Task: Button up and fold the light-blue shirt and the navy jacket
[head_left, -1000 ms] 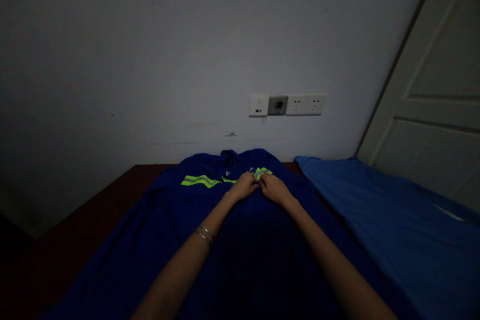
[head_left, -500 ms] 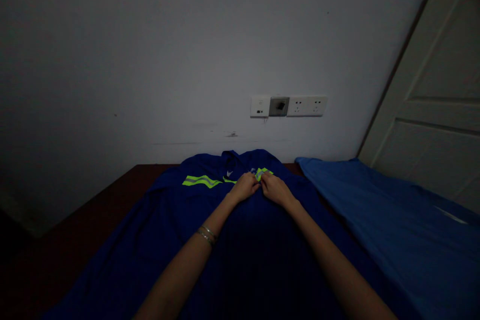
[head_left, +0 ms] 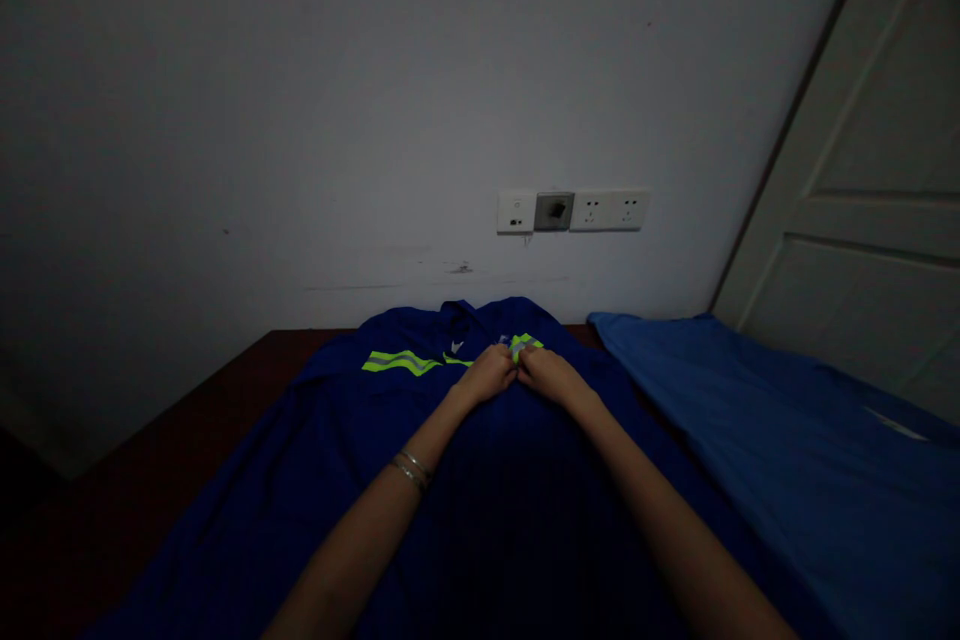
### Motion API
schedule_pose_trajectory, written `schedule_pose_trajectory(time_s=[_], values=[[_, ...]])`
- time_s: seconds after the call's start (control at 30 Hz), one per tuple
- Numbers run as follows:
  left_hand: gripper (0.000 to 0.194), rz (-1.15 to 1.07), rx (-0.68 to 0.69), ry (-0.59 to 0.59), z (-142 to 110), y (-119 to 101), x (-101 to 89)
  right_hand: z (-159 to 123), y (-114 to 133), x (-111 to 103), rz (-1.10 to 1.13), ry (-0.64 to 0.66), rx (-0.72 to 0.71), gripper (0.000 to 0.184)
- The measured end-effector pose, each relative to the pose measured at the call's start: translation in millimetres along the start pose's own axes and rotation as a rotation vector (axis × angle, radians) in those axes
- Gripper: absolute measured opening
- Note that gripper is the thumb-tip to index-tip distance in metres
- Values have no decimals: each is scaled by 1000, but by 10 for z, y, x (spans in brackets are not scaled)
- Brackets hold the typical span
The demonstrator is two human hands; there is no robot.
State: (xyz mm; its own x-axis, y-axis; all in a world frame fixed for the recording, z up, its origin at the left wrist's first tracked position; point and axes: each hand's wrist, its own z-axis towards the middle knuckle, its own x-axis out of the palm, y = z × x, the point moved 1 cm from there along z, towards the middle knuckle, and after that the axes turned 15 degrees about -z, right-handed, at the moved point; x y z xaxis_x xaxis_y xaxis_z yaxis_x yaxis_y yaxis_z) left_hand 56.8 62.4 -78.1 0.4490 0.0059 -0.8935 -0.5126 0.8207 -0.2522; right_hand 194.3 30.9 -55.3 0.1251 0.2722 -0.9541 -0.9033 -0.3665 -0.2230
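Both hands, left [head_left: 487,375] and right [head_left: 553,377], are pinching the shirt [head_left: 337,420], prob soft and light, best gripped by the front edge between them.

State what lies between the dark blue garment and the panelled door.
In the head view, a lighter blue cloth lies between the dark blue garment and the panelled door, plus a narrow strip of dark red surface.

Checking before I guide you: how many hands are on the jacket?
2: the left hand on the front of the blue jacket, and the right hand close beside it, at the yellow-green stripe. No other hand shows.
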Motion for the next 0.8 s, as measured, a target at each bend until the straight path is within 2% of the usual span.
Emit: schedule_pose_trajectory(time_s=[0.2,0.4,0.6,0.8], values=[[20,73,31,47,5,-47,-28,5,20,16,-7,35,-5,26],[13,13,19,7,-1,-36,-79,7,-21,33,45,-4,-14,25],[17,-131,17,-91,-22,-31,-112,33,-152,98,198,-148,-17,22],[24,-276,28,-250,-28,12,-70,37,-220,104,414,-316,-11,19]])
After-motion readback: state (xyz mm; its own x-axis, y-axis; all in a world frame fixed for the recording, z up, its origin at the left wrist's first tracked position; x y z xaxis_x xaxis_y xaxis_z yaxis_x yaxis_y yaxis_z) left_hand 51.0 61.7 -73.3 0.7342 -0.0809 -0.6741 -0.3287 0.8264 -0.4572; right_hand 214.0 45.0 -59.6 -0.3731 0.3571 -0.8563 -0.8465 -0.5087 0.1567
